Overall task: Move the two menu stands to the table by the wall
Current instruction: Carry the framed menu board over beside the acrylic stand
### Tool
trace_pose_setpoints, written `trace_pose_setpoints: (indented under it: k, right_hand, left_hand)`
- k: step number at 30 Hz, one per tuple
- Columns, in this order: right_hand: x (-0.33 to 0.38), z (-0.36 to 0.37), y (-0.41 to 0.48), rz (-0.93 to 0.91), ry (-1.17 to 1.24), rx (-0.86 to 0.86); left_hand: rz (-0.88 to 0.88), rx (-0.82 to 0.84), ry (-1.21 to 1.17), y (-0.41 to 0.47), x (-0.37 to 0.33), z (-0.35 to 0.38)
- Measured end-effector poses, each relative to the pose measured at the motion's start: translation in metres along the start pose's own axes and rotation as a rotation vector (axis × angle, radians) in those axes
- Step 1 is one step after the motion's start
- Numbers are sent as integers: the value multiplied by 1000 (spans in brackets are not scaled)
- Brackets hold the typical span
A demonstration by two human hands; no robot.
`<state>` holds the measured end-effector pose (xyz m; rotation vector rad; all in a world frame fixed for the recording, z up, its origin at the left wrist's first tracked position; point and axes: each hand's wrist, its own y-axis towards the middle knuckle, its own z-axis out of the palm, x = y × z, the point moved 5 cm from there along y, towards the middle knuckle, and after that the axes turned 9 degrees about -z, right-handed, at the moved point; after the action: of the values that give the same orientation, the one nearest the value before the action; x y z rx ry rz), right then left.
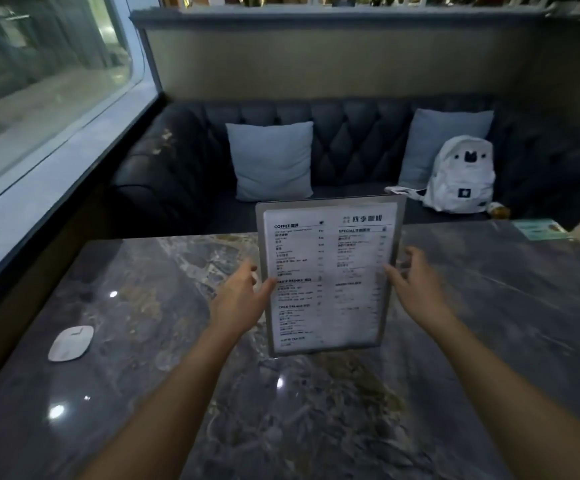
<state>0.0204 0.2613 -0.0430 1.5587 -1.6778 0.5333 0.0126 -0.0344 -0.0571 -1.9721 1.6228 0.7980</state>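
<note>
A clear acrylic menu stand with a white printed menu sheet stands upright near the middle of the dark marble table. My left hand grips its left edge, thumb on the front. My right hand is at its right edge, thumb on the front and fingers curled behind. A second menu stand is not visible.
A white flat puck-like device lies on the table at the left. A green card sits at the far right corner. Behind the table is a dark tufted sofa with two pale cushions and a white backpack. A window runs along the left.
</note>
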Motion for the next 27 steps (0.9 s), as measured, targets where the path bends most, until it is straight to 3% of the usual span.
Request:
trace_pose_setpoints:
  k: [4, 7, 12, 22, 27]
  right_hand:
    - [-4, 18, 7, -75, 99, 33]
    - [-17, 26, 6, -59, 219, 10]
    - [-46, 30, -2, -29, 344, -38]
    - [-58, 31, -4, -16, 406, 81]
    - [-52, 30, -3, 0, 430, 37]
  left_hand:
    - [-89, 123, -131, 2, 13, 15]
    - [-75, 200, -415, -5, 17, 21]
    - [-97, 168, -780, -10, 28, 33]
    - [-86, 208, -739, -13, 30, 46]
    - [-68, 174, -720, -16, 24, 44]
